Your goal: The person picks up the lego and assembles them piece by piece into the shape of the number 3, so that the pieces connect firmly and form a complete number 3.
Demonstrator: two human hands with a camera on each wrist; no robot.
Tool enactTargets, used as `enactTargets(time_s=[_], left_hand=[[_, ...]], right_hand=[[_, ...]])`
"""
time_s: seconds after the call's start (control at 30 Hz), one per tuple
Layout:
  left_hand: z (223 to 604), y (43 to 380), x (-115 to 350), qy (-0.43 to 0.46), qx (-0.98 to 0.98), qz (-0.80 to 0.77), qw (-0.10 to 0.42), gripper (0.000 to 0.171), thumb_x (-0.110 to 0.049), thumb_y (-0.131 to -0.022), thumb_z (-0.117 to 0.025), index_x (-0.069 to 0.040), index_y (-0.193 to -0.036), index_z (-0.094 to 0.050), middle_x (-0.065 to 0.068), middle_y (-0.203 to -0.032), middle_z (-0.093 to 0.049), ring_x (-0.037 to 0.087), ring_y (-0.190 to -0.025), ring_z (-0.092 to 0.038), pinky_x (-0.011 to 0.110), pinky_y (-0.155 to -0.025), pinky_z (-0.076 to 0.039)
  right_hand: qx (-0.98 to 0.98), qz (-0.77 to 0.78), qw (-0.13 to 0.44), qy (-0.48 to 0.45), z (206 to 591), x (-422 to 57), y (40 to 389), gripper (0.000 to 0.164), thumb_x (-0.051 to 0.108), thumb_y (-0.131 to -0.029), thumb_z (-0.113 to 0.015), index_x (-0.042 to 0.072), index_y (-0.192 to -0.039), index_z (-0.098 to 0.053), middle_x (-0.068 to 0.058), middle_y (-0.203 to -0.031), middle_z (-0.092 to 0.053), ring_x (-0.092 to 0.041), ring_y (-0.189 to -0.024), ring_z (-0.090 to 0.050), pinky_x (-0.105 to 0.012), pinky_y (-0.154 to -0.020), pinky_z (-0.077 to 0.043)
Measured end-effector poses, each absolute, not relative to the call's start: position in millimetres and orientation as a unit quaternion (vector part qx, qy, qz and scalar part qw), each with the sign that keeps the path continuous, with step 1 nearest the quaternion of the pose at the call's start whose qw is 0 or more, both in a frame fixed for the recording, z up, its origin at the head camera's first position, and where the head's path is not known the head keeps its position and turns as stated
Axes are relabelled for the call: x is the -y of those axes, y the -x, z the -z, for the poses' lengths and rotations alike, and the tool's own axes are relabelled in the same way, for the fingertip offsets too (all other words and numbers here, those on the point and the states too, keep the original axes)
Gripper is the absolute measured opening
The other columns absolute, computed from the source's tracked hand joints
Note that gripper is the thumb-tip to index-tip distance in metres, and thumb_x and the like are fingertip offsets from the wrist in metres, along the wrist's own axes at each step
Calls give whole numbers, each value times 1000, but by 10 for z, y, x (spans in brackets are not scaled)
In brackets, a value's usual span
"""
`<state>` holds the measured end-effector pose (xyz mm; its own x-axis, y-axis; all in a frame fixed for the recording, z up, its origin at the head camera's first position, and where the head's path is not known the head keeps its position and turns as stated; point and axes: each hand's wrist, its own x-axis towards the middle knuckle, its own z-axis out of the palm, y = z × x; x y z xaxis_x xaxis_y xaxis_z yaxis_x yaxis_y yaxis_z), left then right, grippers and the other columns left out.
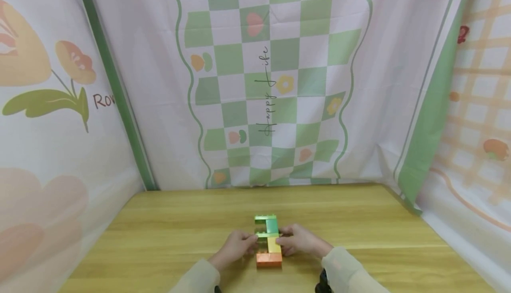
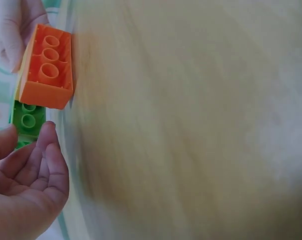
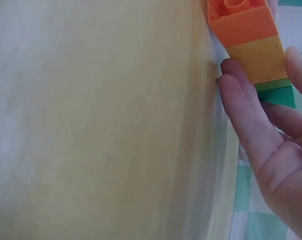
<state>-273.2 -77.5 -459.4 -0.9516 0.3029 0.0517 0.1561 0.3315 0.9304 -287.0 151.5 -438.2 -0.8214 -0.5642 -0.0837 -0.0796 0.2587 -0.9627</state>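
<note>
A joined row of toy building bricks lies between both hands over the table. Nearest the body is an orange brick, its hollow underside showing in the left wrist view. Beyond it come a yellow brick, a light green brick, a dark green brick and another light green brick at the far end. My left hand pinches the jutting end of the middle light green brick between thumb and fingers. From the other side my right hand grips the yellow brick, thumb and fingers on opposite faces.
A printed cloth with green checks hangs behind the table's far edge. More patterned cloth stands along the left side and the right side. Wood surface extends around the bricks.
</note>
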Motion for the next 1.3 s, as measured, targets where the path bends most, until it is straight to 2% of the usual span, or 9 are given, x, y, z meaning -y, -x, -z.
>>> enactTargets(time_s=[0.13, 0.23, 0.5, 0.73, 1.3], left_hand=[[4607, 2737, 767, -119, -811, -566, 83, 25, -19, -91, -58, 2, -85, -70, 5, -71, -66, 10, -55, -53, 22, -46, -43], [4604, 2736, 761, -107, -814, -563, 93, 26, -18, -91, -58, 2, -82, -70, 4, -67, -65, 8, -52, -51, 19, -45, -40], [4592, 2741, 738, -96, -821, -555, 91, 23, -15, -90, -58, 2, -80, -70, 3, -67, -64, 7, -54, -54, 20, -49, -44], [4588, 2747, 742, -97, -822, -554, 92, 20, -12, -90, -58, 2, -82, -70, 3, -68, -64, 8, -55, -54, 21, -50, -46], [4541, 2731, 717, -80, -826, -546, 112, 21, -13, -89, -58, 5, -86, -68, 5, -71, -65, 10, -56, -56, 23, -54, -50]], right_hand=[[-778, 557, 215, 199, 4356, -1502, 2869, 45, 14, -90, -60, -18, -120, -48, -14, -91, -65, -27, -75, -63, -41, -67, -54], [-784, 549, 217, 191, 4348, -1501, 2869, 43, 14, -90, -59, -17, -119, -49, -14, -91, -66, -26, -75, -64, -40, -67, -54], [-795, 540, 210, 180, 4344, -1490, 2873, 33, 13, -89, -61, -12, -112, -58, -12, -86, -66, -26, -74, -63, -39, -65, -54], [-804, 531, 206, 172, 4339, -1467, 2862, 26, 8, -89, -60, -11, -107, -62, -15, -84, -67, -27, -71, -63, -40, -63, -55], [-803, 534, 213, 157, 4364, -1475, 2879, 28, 9, -88, -61, -11, -107, -62, -13, -84, -67, -22, -68, -63, -38, -63, -55]])
